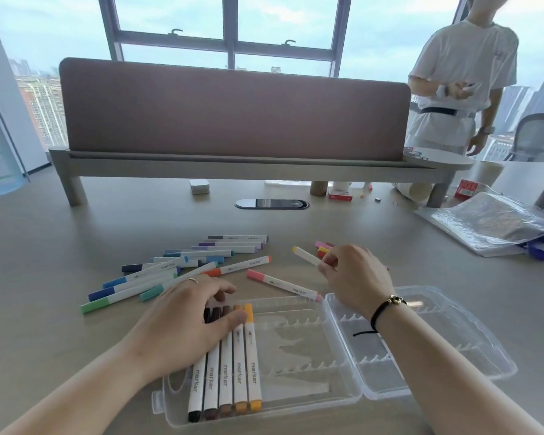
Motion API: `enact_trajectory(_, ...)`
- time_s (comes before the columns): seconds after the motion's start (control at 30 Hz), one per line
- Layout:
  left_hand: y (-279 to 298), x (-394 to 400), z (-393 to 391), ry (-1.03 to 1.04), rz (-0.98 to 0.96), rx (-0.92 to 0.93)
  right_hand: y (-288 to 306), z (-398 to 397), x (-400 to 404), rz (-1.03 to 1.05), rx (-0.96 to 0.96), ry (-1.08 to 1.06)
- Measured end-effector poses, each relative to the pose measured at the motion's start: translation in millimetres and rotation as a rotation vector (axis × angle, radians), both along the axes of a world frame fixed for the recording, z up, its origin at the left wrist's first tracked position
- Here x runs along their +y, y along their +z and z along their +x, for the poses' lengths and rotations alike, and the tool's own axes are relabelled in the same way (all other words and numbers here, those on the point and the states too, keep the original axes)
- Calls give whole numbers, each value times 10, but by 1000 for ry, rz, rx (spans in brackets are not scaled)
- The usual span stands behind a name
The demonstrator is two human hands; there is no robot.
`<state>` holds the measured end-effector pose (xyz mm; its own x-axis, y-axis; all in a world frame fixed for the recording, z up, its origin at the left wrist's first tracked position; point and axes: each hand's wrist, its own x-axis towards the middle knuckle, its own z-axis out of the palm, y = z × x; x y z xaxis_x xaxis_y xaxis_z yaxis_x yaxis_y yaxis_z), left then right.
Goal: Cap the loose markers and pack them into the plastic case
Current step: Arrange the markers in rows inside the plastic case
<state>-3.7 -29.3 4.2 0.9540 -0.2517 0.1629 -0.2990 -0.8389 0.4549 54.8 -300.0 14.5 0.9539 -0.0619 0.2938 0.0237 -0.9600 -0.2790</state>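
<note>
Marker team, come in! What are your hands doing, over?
Left hand flat on five markers packed in the case. Right hand pinching a yellow marker. Loose markers left on the desk. Nothing blocking.

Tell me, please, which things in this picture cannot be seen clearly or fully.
- Head view: the left hand covers the upper ends of the darker markers in the plastic case.
- Head view: the right hand hides the lower end of the yellow marker and most of the markers behind it.
- Head view: the small print beside "marker" on the barrels is too small to read.
</note>
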Motion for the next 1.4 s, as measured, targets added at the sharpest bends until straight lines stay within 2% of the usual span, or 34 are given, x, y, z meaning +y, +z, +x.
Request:
enact_trajectory(0.13,1,2,9,20,-117,-43,102,-125,132,164,-71,211)
enact_trajectory(0.27,35,4,-11,34,-306,-84,75,-254,325,155,-154,476)
enact_trajectory(0.43,97,-6,-33,34,-471,-102,67,-401,495,117,-260,646)
enact_trajectory(0.6,130,-14,-37,49,-576,-78,29,-399,501,183,-230,639)
enact_trajectory(0.8,191,-29,-57,40,-713,-57,17,-336,431,193,-195,537)
enact_trajectory(1.03,185,-43,-117,-21,-600,-118,23,-330,417,168,-126,581)
enact_trajectory(1.27,204,-80,-146,-45,-669,-110,43,-396,449,167,-54,696)
enact_trajectory(1.4,221,-90,-170,-44,-704,-135,44,-413,473,167,-119,718)
